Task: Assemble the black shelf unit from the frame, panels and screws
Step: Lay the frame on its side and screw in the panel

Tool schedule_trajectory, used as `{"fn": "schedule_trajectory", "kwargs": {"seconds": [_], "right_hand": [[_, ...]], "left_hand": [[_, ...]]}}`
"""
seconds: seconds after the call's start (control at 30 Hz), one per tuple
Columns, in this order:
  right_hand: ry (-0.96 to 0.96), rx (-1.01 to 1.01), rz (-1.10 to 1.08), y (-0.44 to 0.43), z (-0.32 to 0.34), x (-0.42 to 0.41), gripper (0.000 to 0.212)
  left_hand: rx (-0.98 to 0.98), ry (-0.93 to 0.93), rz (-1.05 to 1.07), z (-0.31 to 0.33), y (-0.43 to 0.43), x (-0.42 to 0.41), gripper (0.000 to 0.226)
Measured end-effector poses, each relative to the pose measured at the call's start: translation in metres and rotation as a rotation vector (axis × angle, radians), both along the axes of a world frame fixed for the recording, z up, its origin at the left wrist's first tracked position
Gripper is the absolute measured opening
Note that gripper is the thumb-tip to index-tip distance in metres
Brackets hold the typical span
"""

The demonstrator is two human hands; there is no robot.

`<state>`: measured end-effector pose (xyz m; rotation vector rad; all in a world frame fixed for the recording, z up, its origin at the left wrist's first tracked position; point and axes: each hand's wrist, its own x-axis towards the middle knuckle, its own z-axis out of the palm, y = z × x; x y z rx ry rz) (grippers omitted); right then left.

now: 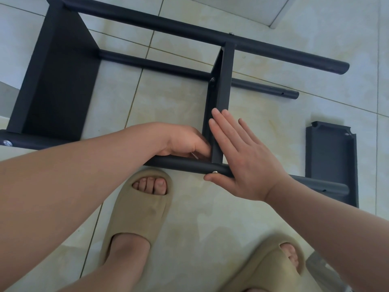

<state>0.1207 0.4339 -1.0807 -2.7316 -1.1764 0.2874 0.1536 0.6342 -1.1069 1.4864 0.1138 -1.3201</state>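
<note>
- The black shelf unit (147,21) is laid on its side on the tiled floor (168,98), with its round tubes running from left to right.
- A left panel (59,85) is seen fixed between the tubes at the left end, and a middle panel (225,85) is set upright between the tubes further right.
- The right hand (246,161) is held flat, with its fingers straight and close together. They are pressed against the right face of the middle panel where it meets the near tube (179,163).
- The right thumb is placed under the near tube, just beside a silver screw (215,172) seated in that tube.
- The left hand (183,142) is rested on the near tube, just left of the middle panel, with its fingers curled inward.
- A thin silvery piece (194,155) is pinched in the left fingers; it is too small to be identified.
- A loose panel (330,161) is laid flat on the floor at the right, with its raised rim upward. The end of the near tube is seen across its lower part.
- Two feet in beige slippers (136,209) are planted on the floor below the near tube.
</note>
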Motion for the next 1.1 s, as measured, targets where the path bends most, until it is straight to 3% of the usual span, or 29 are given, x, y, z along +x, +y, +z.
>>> {"fn": "schedule_trajectory", "kwargs": {"seconds": [0.4,0.57,0.87,1.1], "right_hand": [[-0.025,-0.008,-0.001,0.0001,-0.0004,-0.0004,0.098],[-0.043,-0.018,0.002,0.0003,-0.0004,-0.0004,0.098],[-0.047,-0.021,-0.005,-0.0004,-0.0003,0.0001,0.1],[-0.036,-0.021,-0.005,0.0002,-0.0007,-0.0003,0.1]], "left_hand": [[-0.048,0.058,0.032,-0.0004,0.0015,-0.0004,0.017],[0.015,-0.041,-0.017,-0.0025,0.0001,-0.0012,0.013],[-0.054,0.045,0.026,-0.0013,0.003,0.0003,0.014],[0.025,-0.058,-0.027,-0.0007,0.0006,-0.0007,0.013]]}}
